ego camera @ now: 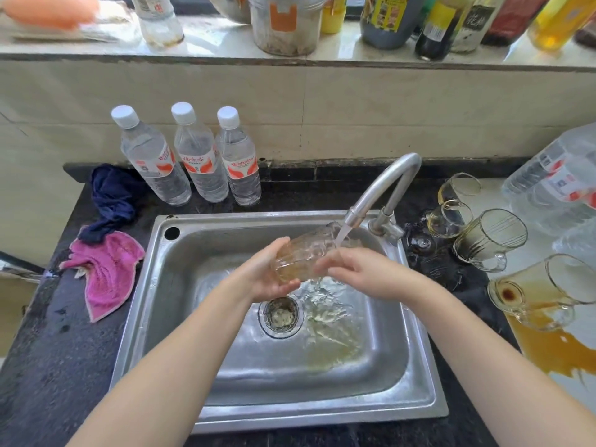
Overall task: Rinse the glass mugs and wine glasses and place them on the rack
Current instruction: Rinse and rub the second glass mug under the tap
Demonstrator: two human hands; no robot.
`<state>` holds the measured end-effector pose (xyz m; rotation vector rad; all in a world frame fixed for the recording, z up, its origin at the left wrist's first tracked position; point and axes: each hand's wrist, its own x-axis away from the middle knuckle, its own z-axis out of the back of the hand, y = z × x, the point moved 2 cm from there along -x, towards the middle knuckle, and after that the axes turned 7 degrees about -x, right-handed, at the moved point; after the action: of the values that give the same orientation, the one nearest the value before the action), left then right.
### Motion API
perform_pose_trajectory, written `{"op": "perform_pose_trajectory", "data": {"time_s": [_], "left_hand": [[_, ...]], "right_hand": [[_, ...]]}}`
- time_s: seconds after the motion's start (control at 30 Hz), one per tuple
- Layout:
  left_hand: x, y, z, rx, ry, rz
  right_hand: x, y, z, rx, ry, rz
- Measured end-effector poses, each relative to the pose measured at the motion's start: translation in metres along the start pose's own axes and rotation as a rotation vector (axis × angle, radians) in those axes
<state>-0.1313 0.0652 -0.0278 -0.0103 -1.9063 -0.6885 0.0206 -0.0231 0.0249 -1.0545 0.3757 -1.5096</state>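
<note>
While the left hand (267, 272) cups a glass mug (303, 256) over the sink (180, 317), the right hand (351, 272) seems to rub its side, fingers blurred. Better to tilt its mouth into the tap (383, 195) stream; dirty mugs (490, 240) wait beyond.

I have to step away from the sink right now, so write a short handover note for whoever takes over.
Left hand grips the glass mug, tilted under the running tap over the sink.
Right hand rests its fingers on the mug.
Done: nothing visibly racked; no rack in view.
Left: finish this rinse, then the dirty mugs lying on the right counter, one in an amber spill.
</note>
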Motion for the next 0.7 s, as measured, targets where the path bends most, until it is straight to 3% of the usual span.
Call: {"op": "perform_pose_trajectory", "data": {"time_s": [0.07, 0.17, 0.2, 0.23, 0.3, 0.37, 0.43, 0.5, 0.63, 0.7], "left_hand": [[-0.002, -0.006, 0.002, -0.043, -0.070, 0.010], [-0.010, -0.011, -0.012, 0.137, -0.020, -0.134], [-0.012, -0.011, -0.016, 0.166, 0.047, -0.171], [-0.016, -0.011, -0.016, 0.171, 0.122, -0.188], [-0.013, -0.010, -0.013, 0.142, 0.154, -0.167], [-0.005, -0.008, -0.013, 0.047, 0.038, -0.111], [-0.001, -0.009, -0.017, -0.083, -0.061, -0.081], [-0.002, -0.010, -0.020, -0.104, -0.057, -0.102], [-0.012, -0.001, -0.016, -0.147, 0.089, -0.354], [-0.011, 0.004, -0.016, -0.190, 0.130, -0.377]], "right_hand": [[-0.003, 0.003, 0.006, -0.048, 0.067, 0.013], [-0.011, -0.002, -0.001, -0.556, 0.396, -0.083], [-0.012, 0.000, -0.008, -0.686, 0.431, -0.081], [-0.010, 0.000, -0.012, -0.700, 0.387, -0.036], [-0.005, 0.000, -0.012, -0.411, 0.083, 0.056], [-0.005, 0.004, -0.011, -0.003, -0.215, 0.029], [-0.009, 0.004, -0.009, 0.079, -0.323, -0.010], [-0.014, -0.004, -0.011, -0.235, -0.275, 0.024], [-0.016, -0.006, -0.014, -1.094, 0.038, -0.086], [-0.016, -0.010, -0.019, -1.105, -0.001, -0.020]]}}
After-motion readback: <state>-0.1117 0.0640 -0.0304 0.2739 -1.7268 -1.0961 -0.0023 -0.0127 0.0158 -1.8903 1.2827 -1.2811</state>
